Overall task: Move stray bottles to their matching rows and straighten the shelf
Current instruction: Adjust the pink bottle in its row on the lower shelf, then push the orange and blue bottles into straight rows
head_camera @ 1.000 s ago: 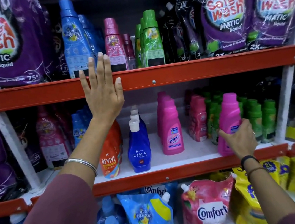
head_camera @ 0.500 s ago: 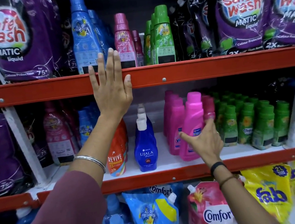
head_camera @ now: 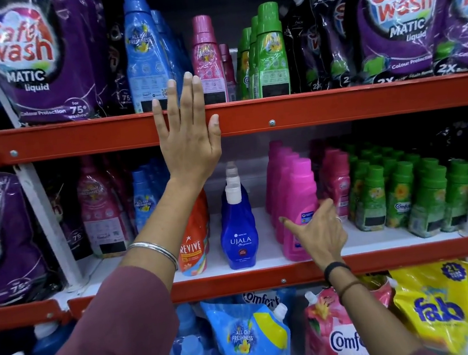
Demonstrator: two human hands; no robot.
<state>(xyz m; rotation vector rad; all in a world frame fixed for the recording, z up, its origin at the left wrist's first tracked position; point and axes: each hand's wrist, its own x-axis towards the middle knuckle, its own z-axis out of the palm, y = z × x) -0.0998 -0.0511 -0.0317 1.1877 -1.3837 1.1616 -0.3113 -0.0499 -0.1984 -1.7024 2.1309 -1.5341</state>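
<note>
My left hand (head_camera: 190,141) lies flat and open against the upper red shelf rail (head_camera: 336,105), fingers pointing up. My right hand (head_camera: 319,231) wraps the lower part of a pink bottle (head_camera: 299,193), thumb across its front and fingers round its right side. That bottle stands upright on the middle shelf (head_camera: 268,249) at the front of a row of matching pink bottles. Left of it stands a row of blue Ujala bottles (head_camera: 237,230), then orange Revive bottles (head_camera: 193,241). Darker pink bottles (head_camera: 338,185) and several green bottles (head_camera: 400,195) fill the right.
The top shelf holds blue (head_camera: 144,55), pink (head_camera: 206,59) and green bottles (head_camera: 269,52) between purple Safewash pouches (head_camera: 33,63). Below the lower rail (head_camera: 240,287) sit Comfort pouches (head_camera: 341,338), yellow Fab pouches (head_camera: 437,308) and blue bottles. White uprights (head_camera: 50,226) frame the middle shelf.
My right hand carried the pink bottle leftwards from in front of the green bottles to the front of the pink row, where it now stands. My left hand stayed on the rail.
</note>
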